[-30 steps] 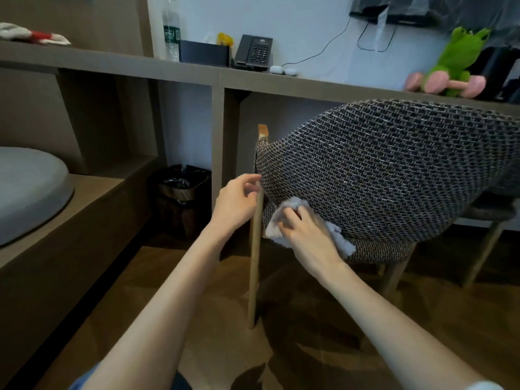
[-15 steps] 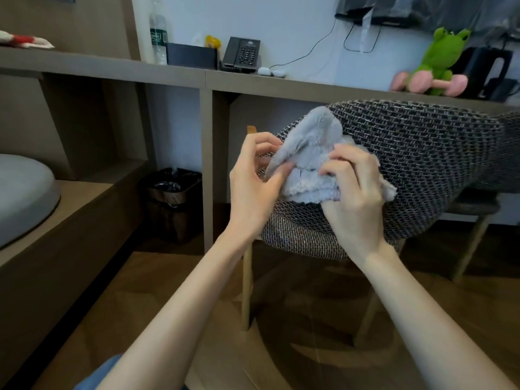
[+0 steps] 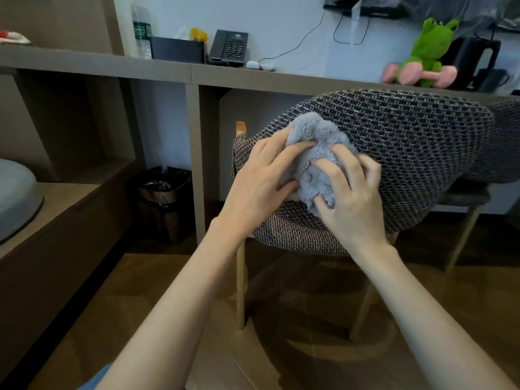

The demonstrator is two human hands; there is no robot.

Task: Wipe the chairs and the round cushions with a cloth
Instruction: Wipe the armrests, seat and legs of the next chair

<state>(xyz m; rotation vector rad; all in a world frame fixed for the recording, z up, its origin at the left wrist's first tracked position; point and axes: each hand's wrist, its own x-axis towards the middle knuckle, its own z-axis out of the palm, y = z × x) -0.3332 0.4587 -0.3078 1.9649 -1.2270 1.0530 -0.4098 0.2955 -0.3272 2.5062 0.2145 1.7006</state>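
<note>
The desk (image 3: pixel 157 69) spans 10 to 2 o'clock, and its front edge passes just above the chair (image 3: pixel 408 153). The chair's woven shell fills 3 o'clock with its long axis left to right. Open floor (image 3: pixel 140 291) lies from 6 to 8 o'clock. A round cushion (image 3: pixel 14 198) rests on a ledge at 9 o'clock. The waste bin (image 3: pixel 163 204) under the desk holds a dark liner; contents cannot be told. The left hand (image 3: pixel 261 181) and right hand (image 3: pixel 354 204) both grip the cloth (image 3: pixel 318 153) with curled fingers. It is bunched at centre before the chair back, with no clear axis.

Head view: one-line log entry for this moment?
left hand: holds cloth | right hand: grips cloth | cloth: bunched, in front of chair
</note>
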